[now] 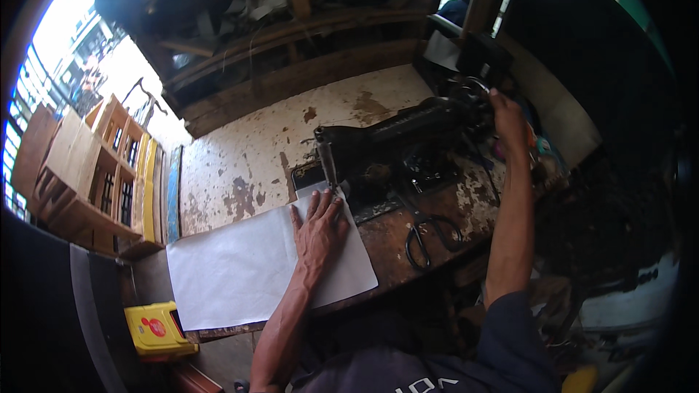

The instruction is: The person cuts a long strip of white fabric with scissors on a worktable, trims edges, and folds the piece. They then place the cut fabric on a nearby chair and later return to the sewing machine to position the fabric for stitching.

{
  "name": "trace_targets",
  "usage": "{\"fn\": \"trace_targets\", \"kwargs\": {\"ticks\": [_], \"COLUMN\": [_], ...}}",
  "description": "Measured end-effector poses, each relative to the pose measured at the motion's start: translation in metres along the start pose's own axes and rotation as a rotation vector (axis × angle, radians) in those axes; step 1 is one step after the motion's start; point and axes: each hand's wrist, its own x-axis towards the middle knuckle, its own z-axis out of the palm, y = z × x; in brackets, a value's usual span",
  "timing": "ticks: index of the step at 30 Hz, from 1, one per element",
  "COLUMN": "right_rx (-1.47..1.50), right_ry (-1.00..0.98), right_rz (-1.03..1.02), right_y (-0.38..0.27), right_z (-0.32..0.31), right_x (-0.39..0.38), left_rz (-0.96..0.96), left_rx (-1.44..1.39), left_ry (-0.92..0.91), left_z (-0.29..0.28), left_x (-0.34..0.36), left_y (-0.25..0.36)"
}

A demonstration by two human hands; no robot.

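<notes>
A black sewing machine stands on a worn wooden table, its needle end toward the left. A white sheet, paper or cloth I cannot tell, lies flat with its far right corner by the machine's foot. My left hand rests flat on that sheet, fingers stretched toward the needle. At the machine's right end, my right hand grips the rim of the handwheel; its fingertips are partly hidden. Black-handled scissors lie on the table between the sheet and my right forearm.
The tabletop has peeling, stained patches. A yellow container sits below its left front corner. Wooden box-like frames stand left of the table. A dark wooden shelf with clutter rises behind it, and a dark box is beyond the handwheel.
</notes>
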Motion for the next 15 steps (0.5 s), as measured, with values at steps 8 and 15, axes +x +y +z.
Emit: {"fn": "trace_targets", "kwargs": {"ticks": [8,15], "right_rx": [-0.011,0.333], "right_ry": [0.350,-0.065], "right_rz": [-0.128,0.054], "right_y": [-0.001,0.005], "right_z": [-0.028,-0.008], "right_x": [-0.110,-0.308], "left_rz": [0.048,0.309], "left_rx": [0.094,-0.109], "left_ry": [0.053,-0.054], "left_z": [0.012,-0.028], "left_x": [0.003,-0.060], "left_y": [-0.008,0.026]}}
